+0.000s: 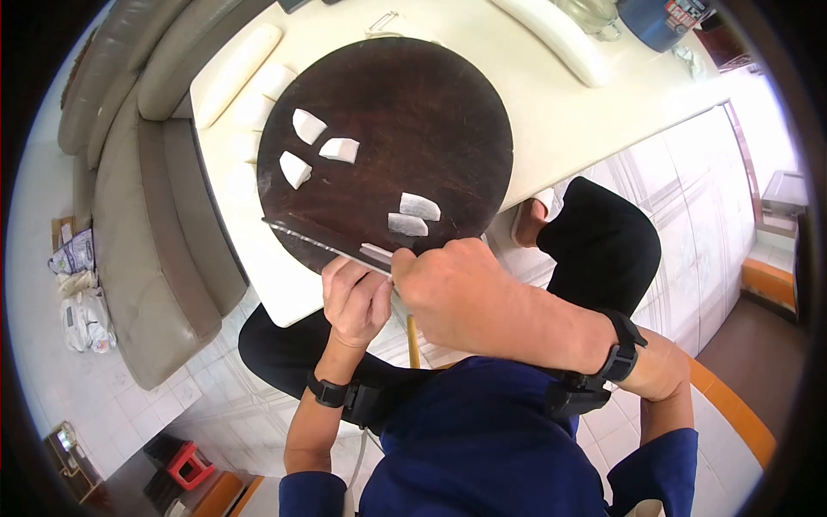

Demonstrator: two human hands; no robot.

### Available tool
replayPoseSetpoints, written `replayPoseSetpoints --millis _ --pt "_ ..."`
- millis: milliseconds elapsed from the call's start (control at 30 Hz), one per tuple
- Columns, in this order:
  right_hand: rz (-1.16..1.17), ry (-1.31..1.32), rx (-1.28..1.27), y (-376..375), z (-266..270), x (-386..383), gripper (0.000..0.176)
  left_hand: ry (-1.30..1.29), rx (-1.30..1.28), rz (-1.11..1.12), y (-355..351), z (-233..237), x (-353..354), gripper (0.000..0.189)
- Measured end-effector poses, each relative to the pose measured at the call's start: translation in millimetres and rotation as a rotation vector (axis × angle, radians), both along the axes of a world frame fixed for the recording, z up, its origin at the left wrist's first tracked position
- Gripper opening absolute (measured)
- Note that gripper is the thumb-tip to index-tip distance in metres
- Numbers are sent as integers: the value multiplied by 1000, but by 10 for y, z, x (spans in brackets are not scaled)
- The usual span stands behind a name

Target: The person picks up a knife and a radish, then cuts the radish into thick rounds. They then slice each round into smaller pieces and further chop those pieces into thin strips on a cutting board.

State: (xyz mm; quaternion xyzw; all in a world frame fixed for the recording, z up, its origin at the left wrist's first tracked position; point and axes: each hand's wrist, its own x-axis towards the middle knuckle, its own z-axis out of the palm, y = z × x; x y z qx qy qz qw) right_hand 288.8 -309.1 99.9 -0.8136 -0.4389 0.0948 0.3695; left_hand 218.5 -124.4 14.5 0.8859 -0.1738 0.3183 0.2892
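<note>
A round dark wooden board (405, 112) carries white cut pieces: several at its left, such as one (308, 127), and two (419, 207) near its lower right. My right hand (457, 284) is closed around the handle end of a knife (314, 244), whose blade points left across the board's near edge. Curled fingers of my left hand (355, 297) press together right beside the blade; what they hold is hidden. Just beyond the blade, close to my right hand, shows a thin pale slice (376, 252).
The cream table (560, 138) also bears long white pieces, one at the left (244, 73) and one at the back (551, 39), shorter white chunks, a peeler (388, 24), a glass jug (594, 15) and a blue container (656, 21). A sofa (155, 233) stands left.
</note>
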Motion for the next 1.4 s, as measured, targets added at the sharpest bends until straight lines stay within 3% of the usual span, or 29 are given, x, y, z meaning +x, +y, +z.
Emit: replayPoseSetpoints --millis 333,1400 --pt "-180 20 -125 -303 76 6 12 -45 -49 24 -91 0 25 25" --pt "-63 88 -115 -365 294 -139 18 -13 -80 46 -112 26 10 29"
